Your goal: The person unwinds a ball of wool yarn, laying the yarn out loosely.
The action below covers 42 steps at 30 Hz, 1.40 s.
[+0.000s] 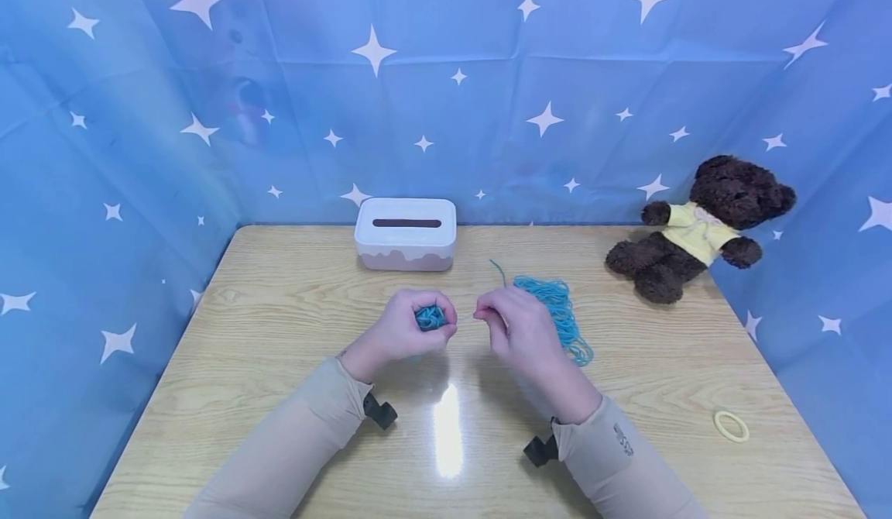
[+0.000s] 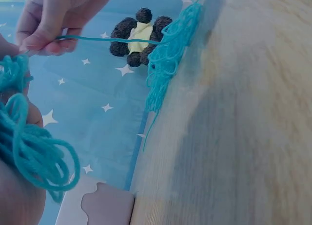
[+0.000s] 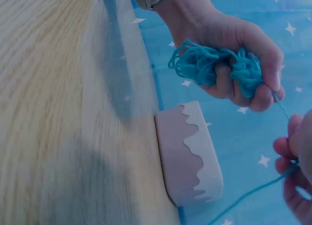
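A looped bundle of teal yarn (image 3: 197, 64) is gripped in my left hand (image 1: 411, 324), its loops hanging out past the palm in the left wrist view. My right hand (image 1: 519, 329) pinches the yarn strand between thumb and fingertips, a short way to the right of the left hand. A short stretch of strand (image 3: 281, 107) spans the gap between the two hands. From the right hand the strand runs on to a larger loose pile of teal yarn (image 1: 557, 314) lying on the table, partly hidden behind that hand. One loose end (image 1: 498, 269) sticks out beyond the pile.
A white and mauve tissue box (image 1: 406, 236) stands at the table's back edge. At the back right sits a dark brown teddy bear (image 1: 697, 232) in a yellow shirt. A pale yellow ring (image 1: 731, 426) lies on the right of the wooden table (image 1: 279, 294). A blue starry curtain (image 1: 446, 101) hangs behind.
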Motion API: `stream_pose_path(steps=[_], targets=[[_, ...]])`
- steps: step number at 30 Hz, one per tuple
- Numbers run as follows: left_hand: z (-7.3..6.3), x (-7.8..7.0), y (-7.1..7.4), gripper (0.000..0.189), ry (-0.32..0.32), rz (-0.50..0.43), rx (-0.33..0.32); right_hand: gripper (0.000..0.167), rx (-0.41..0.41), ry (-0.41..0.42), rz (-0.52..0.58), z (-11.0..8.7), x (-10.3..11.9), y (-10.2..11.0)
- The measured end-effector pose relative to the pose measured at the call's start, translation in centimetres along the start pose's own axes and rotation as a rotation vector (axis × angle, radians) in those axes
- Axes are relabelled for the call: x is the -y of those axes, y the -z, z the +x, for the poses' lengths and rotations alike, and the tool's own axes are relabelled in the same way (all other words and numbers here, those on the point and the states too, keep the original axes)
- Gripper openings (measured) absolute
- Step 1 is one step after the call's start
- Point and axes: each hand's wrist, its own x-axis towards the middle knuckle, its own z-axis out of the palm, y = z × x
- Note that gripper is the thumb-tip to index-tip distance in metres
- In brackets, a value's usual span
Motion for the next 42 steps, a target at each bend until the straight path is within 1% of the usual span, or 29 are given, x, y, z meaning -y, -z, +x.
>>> stream_pose_path(steps=[4, 6, 7, 9, 13, 16, 19, 22, 26, 30, 34, 38, 42], targets=[[0.1, 0.2, 0.2, 0.016, 0.004, -0.092, -0.035, 0.008, 0.043, -0.154, 0.102, 0.0, 0.0, 0.3], [0.2, 0.2, 0.1, 0.018, 0.005, -0.112, -0.05, 0.01, 0.051, -0.206, 0.154, 0.1, 0.1, 0.4], [0.2, 0.1, 0.1, 0.019, 0.014, -0.104, -0.064, 0.012, 0.051, -0.218, 0.173, 0.2, 0.1, 0.4], [0.3, 0.0, -0.1, 0.017, 0.022, -0.077, -0.098, 0.016, 0.049, -0.221, 0.189, 0.3, 0.3, 0.5], [0.5, -0.3, -0.3, 0.017, 0.031, 0.007, -0.171, 0.011, 0.06, -0.191, 0.183, 0.3, 0.6, 0.6], [0.6, -0.5, -0.5, 0.019, 0.028, 0.051, -0.186, 0.009, 0.063, -0.148, 0.167, 0.2, 0.8, 0.5], [0.6, -0.6, -0.6, 0.019, 0.026, 0.077, -0.178, 0.01, 0.037, -0.104, 0.144, 0.1, 0.8, 0.3], [0.7, -0.5, -0.8, 0.014, 0.0, 0.089, -0.163, 0.01, 0.006, -0.073, 0.123, 0.0, 0.7, 0.2], [0.9, -0.3, -0.9, 0.012, -0.07, 0.11, -0.14, 0.009, 0.003, -0.075, 0.092, 0.0, 0.8, 0.2], [0.9, 0.1, -1.0, 0.013, -0.165, 0.178, -0.125, 0.008, 0.046, -0.127, 0.054, 0.1, 0.9, 0.3], [1.0, 0.3, -1.0, 0.014, -0.24, 0.249, -0.135, 0.007, 0.095, -0.215, 0.068, 0.3, 0.9, 0.6], [0.9, 0.4, -1.1, 0.015, -0.268, 0.256, -0.152, 0.007, 0.129, -0.27, 0.13, 0.4, 1.0, 0.8], [0.9, 0.2, -1.2, 0.015, -0.258, 0.219, -0.166, 0.007, 0.163, -0.329, 0.198, 0.4, 1.0, 0.8]])
